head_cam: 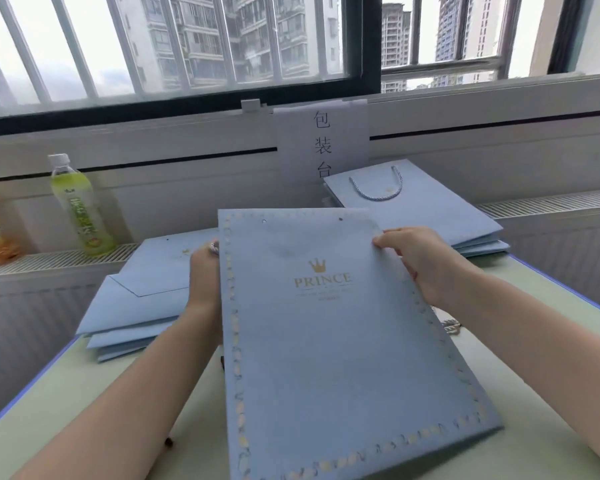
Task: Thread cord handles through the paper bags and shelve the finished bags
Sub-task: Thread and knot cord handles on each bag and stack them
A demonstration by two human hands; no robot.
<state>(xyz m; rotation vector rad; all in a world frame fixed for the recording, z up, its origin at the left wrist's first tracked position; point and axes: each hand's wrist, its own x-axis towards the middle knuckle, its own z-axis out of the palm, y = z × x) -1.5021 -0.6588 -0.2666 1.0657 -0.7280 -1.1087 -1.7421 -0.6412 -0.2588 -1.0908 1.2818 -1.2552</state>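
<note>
Flat pale-blue paper bag [343, 341] with gold crown print, tilted above pale-green counter [84, 393], right hand [420, 261] pinching right edge, left hand [205, 271] gripping left edge.

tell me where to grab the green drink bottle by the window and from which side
Grip the green drink bottle around its mid body, coming from the front, the table side. It stands leaning slightly against the wall under the window, so the back is blocked.
</note>
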